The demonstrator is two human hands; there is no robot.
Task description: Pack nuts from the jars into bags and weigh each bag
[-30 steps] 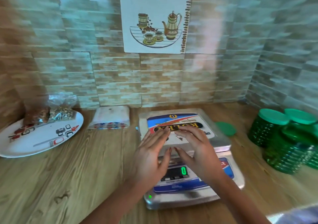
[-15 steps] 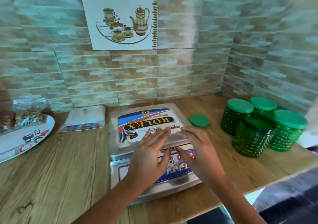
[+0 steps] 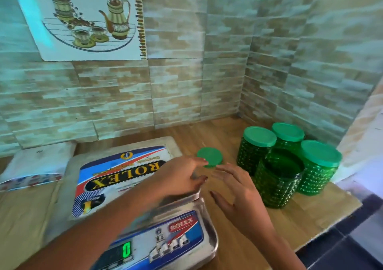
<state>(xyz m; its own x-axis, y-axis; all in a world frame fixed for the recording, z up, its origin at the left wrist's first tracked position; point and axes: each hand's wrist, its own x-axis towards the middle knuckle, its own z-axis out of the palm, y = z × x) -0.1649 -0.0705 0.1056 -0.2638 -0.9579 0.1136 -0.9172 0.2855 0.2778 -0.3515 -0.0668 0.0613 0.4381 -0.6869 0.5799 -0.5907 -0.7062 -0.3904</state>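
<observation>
The wooden bench (image 3: 223,137) is seen running into the tiled corner, and its middle is taken up by the Rolex digital scale (image 3: 182,234), with no bag carried on its steel pan (image 3: 124,178). At the bench's right back corner, four green studded jars (image 3: 259,139) are clustered. Three are capped, while the open jar (image 3: 277,178) at the front of the group is lidless, its contents not to be made out through the tinted wall. By the back edge on the left a white packet (image 3: 35,164), probably the bags, is laid flat. Now the hands: the left hand (image 3: 180,176) is stretched flat over the pan's right edge, nothing held, its fingertips at the rim of the loose green lid (image 3: 210,156) lying between scale and jars, contact not to be told. The right hand (image 3: 238,191) is spread over bare wood beside the open jar, nothing gripped either. A green zero is shown on the display (image 3: 126,250). No filled bag is in view, so filling and weighing are judged to lie ahead.
</observation>
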